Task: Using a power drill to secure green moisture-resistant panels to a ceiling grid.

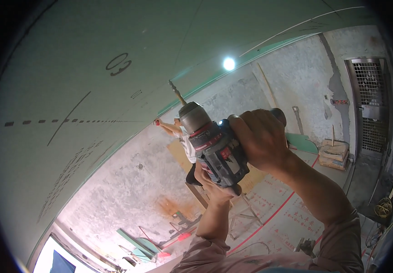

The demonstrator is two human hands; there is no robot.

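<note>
A cordless drill, grey and black with red trim, is raised toward the ceiling in both my hands. My right hand is closed round its grip, beside a small lit lamp on the tool. Below the body, my left hand supports the rear, with its fingers partly hidden behind the drill. From the metal chuck a slim bit points up at the green ceiling board. Whether its tip touches the board I cannot tell. Dashed lines, pen strokes and printing mark the board.
Beyond the drill a co-worker raises a red tool to the ceiling. A bright lamp glows near the ceiling edge. Stacked bags stand near a grille door. Printed sheeting covers the floor; board offcuts lie lower left.
</note>
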